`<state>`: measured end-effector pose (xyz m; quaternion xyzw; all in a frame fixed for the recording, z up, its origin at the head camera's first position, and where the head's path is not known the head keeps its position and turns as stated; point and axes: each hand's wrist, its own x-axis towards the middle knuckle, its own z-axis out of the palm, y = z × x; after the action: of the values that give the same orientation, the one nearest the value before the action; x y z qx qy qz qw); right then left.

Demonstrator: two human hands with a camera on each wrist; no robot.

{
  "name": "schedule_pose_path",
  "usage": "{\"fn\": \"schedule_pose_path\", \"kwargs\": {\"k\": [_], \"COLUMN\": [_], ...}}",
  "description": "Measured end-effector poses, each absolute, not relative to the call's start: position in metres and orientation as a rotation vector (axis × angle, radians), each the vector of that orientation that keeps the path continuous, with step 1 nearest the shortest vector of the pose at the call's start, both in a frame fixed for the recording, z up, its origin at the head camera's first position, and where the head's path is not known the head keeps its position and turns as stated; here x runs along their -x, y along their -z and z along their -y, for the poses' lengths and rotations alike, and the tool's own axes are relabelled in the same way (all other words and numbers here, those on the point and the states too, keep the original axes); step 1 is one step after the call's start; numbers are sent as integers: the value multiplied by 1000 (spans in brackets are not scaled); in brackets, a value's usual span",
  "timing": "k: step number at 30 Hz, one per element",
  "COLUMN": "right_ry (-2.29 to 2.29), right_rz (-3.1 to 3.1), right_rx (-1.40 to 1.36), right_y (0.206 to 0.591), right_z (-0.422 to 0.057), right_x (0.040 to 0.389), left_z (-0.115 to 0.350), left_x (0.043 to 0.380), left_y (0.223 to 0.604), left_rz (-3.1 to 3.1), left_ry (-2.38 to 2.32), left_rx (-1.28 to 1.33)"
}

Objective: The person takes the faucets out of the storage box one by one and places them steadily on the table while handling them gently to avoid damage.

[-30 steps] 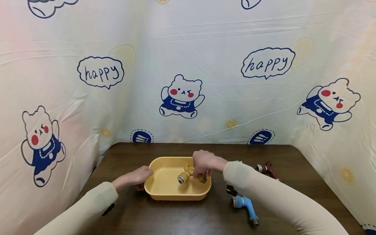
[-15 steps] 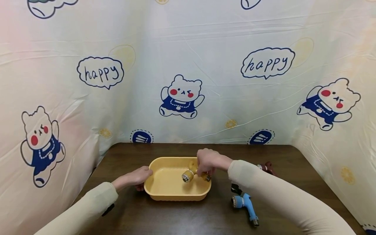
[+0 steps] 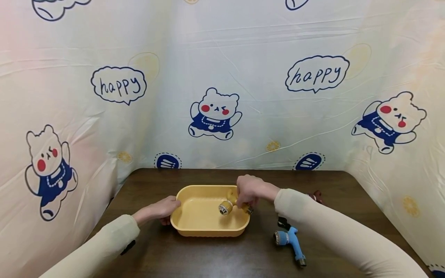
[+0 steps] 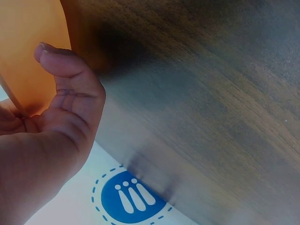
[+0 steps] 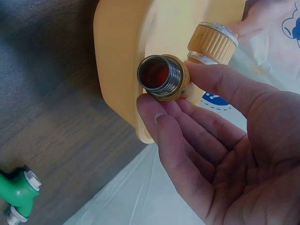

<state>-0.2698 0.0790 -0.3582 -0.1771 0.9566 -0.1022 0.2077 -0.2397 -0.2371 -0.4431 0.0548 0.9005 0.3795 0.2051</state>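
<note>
My left hand (image 3: 163,208) grips the left rim of a yellow plastic basin (image 3: 194,210), thumb over the edge. In the left wrist view its fingers curl along the basin wall (image 4: 33,28). Over the basin's right end, my right hand (image 3: 251,190) holds a yellow hose nozzle (image 3: 226,206) near its threaded end. The right wrist view shows that open metal thread (image 5: 161,77) between thumb and fingers, with the ribbed spray head (image 5: 213,44) behind it. The nozzle's threaded end overlaps the basin's right rim.
Right of the basin, a blue hose nozzle (image 3: 292,243) with a black part lies on the brown table (image 3: 146,255). A dark red one (image 3: 317,196) is partly hidden behind my right sleeve. A green one (image 5: 21,192) shows in the right wrist view. Printed curtain surrounds the table.
My right hand has shifted right and slightly up with the yellow nozzle, from over the basin's inside toward its right rim. The left hand and basin have stayed put.
</note>
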Motion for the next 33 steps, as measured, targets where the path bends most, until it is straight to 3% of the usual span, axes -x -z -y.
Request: {"fn": "schedule_pose_path", "kwargs": {"k": [33], "right_ry": [341], "right_rz": [-2642], "right_rx": [464], "right_y": [352], "right_z": [-112], "right_x": [262], "left_z": [238], "left_x": [243], "left_y": [445], "left_rz": [-2497], "left_ry": [-1034], "left_rx": [-144]}}
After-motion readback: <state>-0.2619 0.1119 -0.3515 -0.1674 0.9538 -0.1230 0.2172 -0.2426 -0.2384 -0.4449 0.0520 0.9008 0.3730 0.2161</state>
